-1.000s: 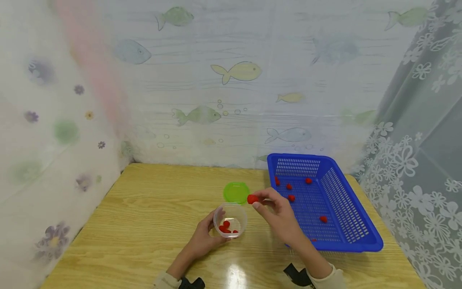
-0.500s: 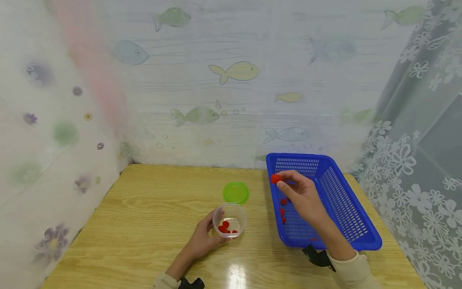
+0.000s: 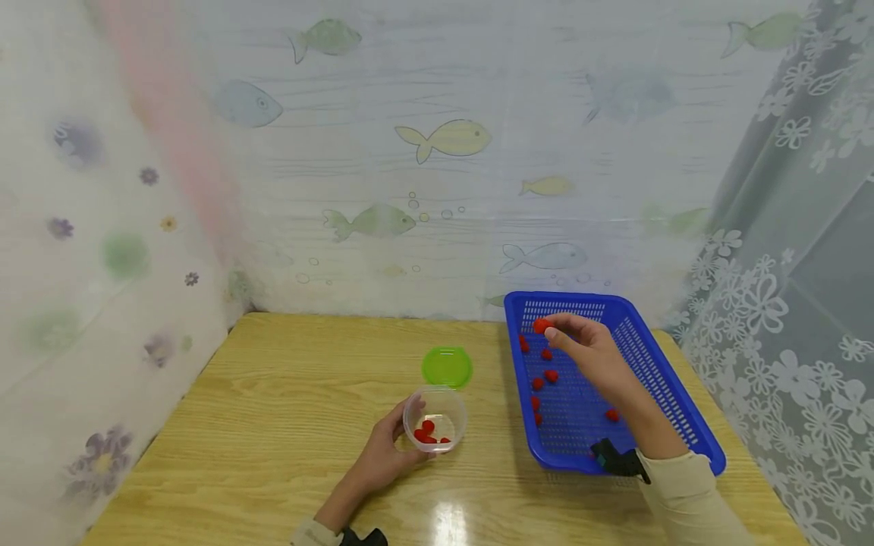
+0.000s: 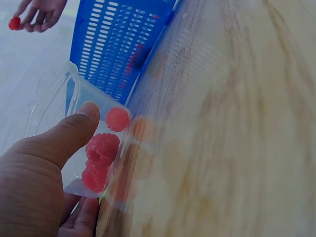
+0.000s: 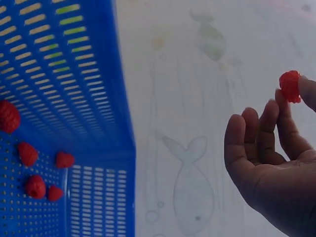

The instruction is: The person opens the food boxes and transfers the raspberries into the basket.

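My left hand (image 3: 384, 455) grips a clear plastic tub (image 3: 456, 425) from its left side, with the thumb along the wall in the left wrist view. Several red raspberries (image 4: 102, 149) lie at the bottom of the tub. Above the far left part of a blue plastic basket (image 3: 683, 394), my right hand (image 3: 597, 356) pinches one raspberry (image 5: 290, 86) between thumb and index finger; its other fingers are bent and hold nothing. More raspberries (image 3: 551, 375) are scattered over the basket floor, mostly along its left side.
Behind the tub a round green lid (image 3: 447, 367) lies flat on the wooden table (image 3: 287, 394). A fish-patterned curtain (image 3: 369, 152) hangs behind the table, and a grey lace curtain (image 3: 785, 303) hangs at the right.
With the raspberry between its fingers, my right hand has moved right and away from beside the tub to over the basket. The left hand and tub have stayed in place.
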Demonstrator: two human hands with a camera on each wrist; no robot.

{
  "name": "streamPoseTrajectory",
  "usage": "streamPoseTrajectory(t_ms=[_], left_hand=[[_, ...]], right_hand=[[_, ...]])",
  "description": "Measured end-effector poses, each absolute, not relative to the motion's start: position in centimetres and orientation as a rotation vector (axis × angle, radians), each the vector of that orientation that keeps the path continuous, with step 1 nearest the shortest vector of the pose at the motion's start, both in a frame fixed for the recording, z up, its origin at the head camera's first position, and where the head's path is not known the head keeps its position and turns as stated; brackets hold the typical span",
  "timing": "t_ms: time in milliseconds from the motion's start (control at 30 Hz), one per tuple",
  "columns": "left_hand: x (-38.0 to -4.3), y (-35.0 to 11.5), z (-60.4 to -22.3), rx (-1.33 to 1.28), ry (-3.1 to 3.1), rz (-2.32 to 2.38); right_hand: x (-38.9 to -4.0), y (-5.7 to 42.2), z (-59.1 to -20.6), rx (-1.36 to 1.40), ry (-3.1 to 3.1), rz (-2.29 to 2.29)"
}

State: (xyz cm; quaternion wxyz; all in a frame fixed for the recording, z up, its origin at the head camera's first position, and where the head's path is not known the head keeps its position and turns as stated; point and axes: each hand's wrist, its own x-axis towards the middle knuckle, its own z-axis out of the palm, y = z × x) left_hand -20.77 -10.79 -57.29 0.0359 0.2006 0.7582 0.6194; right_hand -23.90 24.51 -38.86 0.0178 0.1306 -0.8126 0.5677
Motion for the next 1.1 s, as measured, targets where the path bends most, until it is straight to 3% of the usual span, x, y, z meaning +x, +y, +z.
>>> streamPoseTrajectory(t_ms=[600,1100], left_hand=[[-20.7,-10.7,-56.9,0.621,2.318,1.916],[-20.8,-10.8,-57.2,0.647,2.328,1.925]], right_hand=[[-29.6,28.0,-42.1,0.254,-2.6,1.956],[-29.7,28.2,-42.2,0.271,-2.608,2.005]])
